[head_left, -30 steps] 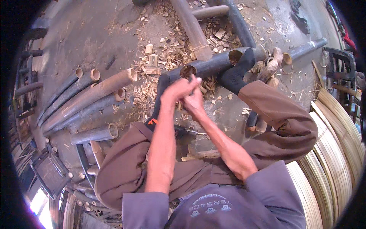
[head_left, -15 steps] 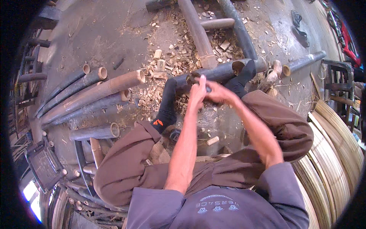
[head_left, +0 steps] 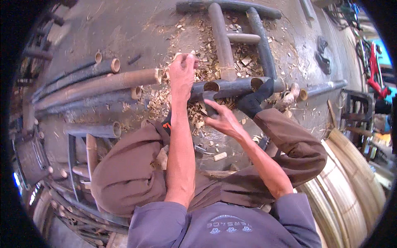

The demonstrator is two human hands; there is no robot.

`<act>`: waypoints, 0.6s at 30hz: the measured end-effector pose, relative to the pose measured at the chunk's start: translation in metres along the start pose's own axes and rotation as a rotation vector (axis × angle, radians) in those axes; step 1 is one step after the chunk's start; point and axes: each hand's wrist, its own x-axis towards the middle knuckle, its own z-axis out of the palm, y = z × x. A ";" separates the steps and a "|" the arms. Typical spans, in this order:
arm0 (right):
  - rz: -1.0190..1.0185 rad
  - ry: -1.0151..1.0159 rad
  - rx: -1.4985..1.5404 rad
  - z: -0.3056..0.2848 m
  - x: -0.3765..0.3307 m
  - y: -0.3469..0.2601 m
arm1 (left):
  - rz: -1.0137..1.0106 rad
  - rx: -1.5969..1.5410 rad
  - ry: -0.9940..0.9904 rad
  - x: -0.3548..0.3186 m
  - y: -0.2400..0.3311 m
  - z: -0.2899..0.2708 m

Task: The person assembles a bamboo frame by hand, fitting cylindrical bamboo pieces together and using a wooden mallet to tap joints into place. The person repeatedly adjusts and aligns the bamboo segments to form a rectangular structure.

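Fingers of the left hand (head_left: pixel 182 70) curl shut just above the frame's centre, over the wood chips (head_left: pixel 198 89) beside the dark bamboo pole (head_left: pixel 231 86); whether they grip anything, I cannot tell. The left forearm runs straight up from the lower edge. The right hand (head_left: pixel 221 120) lies lower, fingers loosely spread, fingertips at the pole's near end, where a dark tool seems to sit. Cut bamboo poles (head_left: pixel 99 84) crowd the left; bare concrete floor (head_left: pixel 124 29) opens upper left.

Wood chips (head_left: pixel 244 58), red bike (head_left: pixel 374 68)
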 end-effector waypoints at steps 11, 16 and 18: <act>-0.296 0.628 0.718 -0.143 0.044 -0.072 | -0.169 -0.237 0.140 0.034 -0.050 -0.008; -0.142 0.291 1.185 -0.143 0.124 -0.052 | -0.287 -0.436 0.056 0.053 -0.066 0.009; 0.037 0.188 0.993 -0.119 0.161 -0.038 | -0.292 -0.527 0.037 0.060 -0.070 0.015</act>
